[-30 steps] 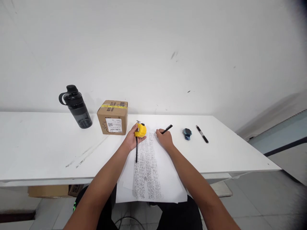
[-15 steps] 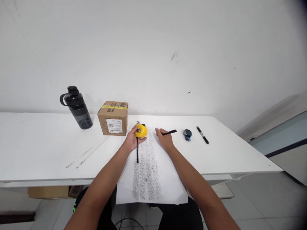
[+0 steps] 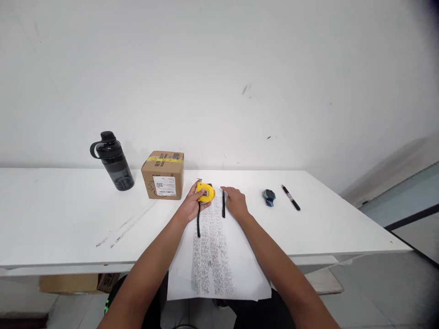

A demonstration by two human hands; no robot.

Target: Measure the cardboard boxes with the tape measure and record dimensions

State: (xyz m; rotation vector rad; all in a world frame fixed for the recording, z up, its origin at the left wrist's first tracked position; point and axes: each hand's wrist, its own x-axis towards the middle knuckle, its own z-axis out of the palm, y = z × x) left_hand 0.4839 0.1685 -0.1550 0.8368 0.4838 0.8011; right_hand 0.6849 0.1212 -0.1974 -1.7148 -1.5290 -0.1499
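Note:
My left hand [image 3: 192, 203] is closed around a yellow tape measure [image 3: 206, 193], thumb across its side. The metal hook shows at its far end, and a black wrist strap [image 3: 198, 220] hangs down onto the paper. Beneath both hands is a white sheet of paper [image 3: 247, 269] with dense rows of dark scribbled marks, hanging over the table's front edge. My right hand [image 3: 237, 201] is curled at the sheet's upper right, fingertips at the far end of a black pen [image 3: 223, 205]. The pen points back toward me, low over the paper.
A cardboard box [image 3: 163, 176] with yellow tape and a dark bottle [image 3: 116, 162] stand to the left. On the right lie a dark blue watch-like object [image 3: 269, 197] and another pen [image 3: 291, 198]. The white table [image 3: 68, 214] meets a wall behind.
The pen has swung from pointing right across my right hand to pointing toward me, left of the hand. My left hand has turned the tape measure slightly. The view has shifted a little.

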